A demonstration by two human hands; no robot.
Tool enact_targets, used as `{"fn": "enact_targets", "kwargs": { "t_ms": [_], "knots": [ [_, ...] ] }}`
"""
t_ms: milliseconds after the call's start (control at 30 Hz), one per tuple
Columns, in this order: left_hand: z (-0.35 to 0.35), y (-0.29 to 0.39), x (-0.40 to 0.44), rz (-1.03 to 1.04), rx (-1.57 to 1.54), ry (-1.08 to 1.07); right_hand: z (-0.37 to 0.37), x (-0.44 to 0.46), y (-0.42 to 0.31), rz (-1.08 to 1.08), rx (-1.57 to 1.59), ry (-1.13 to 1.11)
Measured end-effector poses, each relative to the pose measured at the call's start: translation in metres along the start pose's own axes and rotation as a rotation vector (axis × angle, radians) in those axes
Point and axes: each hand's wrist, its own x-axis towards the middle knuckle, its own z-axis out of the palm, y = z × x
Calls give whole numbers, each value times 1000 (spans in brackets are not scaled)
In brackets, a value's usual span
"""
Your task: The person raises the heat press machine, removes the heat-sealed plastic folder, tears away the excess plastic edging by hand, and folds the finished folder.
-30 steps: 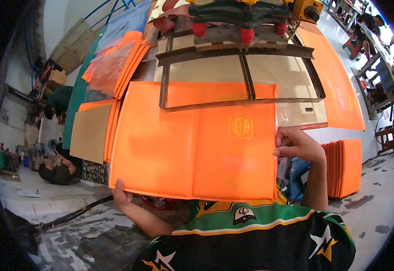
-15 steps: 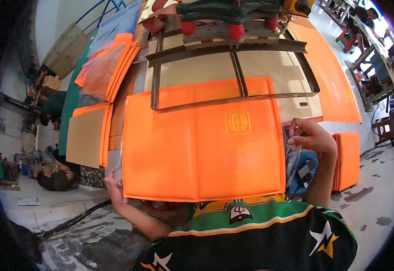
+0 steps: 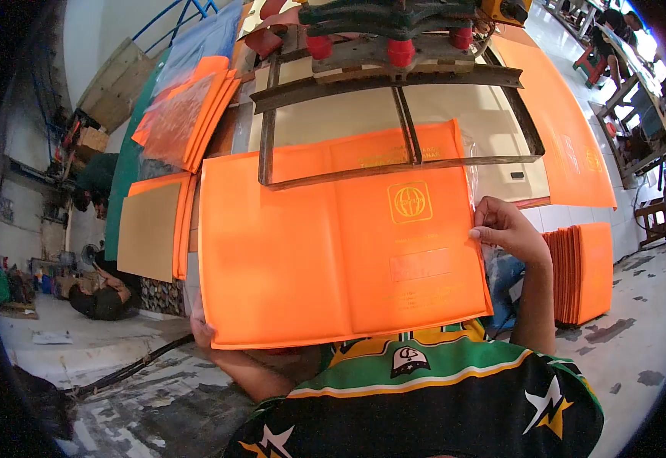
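Note:
An open orange folder cover (image 3: 272, 252), with a gold round emblem and printed lettering on its right half, lies tilted in front of me, its far part beneath a dark metal frame (image 3: 333, 174). My right hand (image 3: 507, 233) pinches the cover's right edge between thumb and fingers; clear plastic film shows along that edge. At the lower left corner, my left hand (image 3: 202, 327) grips the cover's edge, with its fingers partly hidden behind it.
Above the frame stands a dark green press with red fittings (image 3: 400, 53). Orange covers (image 3: 215, 114) and a tan board (image 3: 150, 233) lie on the left. A stack of orange covers (image 3: 583, 271) is at right, near a large orange sheet (image 3: 554, 122). Other people (image 3: 104, 294) sit farther off.
My right hand has moved left onto the cover's edge, and my left hand has closed on the lower left corner. The cover has turned slightly, right side farther away, left side nearer.

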Motion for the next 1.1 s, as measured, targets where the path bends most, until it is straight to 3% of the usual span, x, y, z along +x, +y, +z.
{"fn": "enact_targets", "kwargs": {
  "t_ms": [100,167,233,367,500,733,800,933,1000,1100],
  "knots": [
    [8,15,0,23,70,-41,10,-1,-4,-27,16,8],
    [34,29,-2,142,-31,61,23,3,-5,-36,9,-33],
    [-16,11,-17,145,-23,85,35,10,-2,-56,0,-124],
    [-48,23,-29,181,61,181,73,25,-13,-44,46,-155],
    [-62,40,-36,206,137,254,92,38,-20,-132,-147,-190],
    [-66,58,-30,226,238,316,101,39,-16,-58,-12,-201],
    [-65,60,-24,229,255,317,103,44,0,-234,-24,-137],
    [-62,63,-14,237,280,327,113,37,-10,-37,6,-67],
    [-59,63,-11,239,294,327,116,35,-13,-133,-197,68],
    [-58,64,-8,237,310,333,118,33,-10,-231,-179,148]
  ]
}}
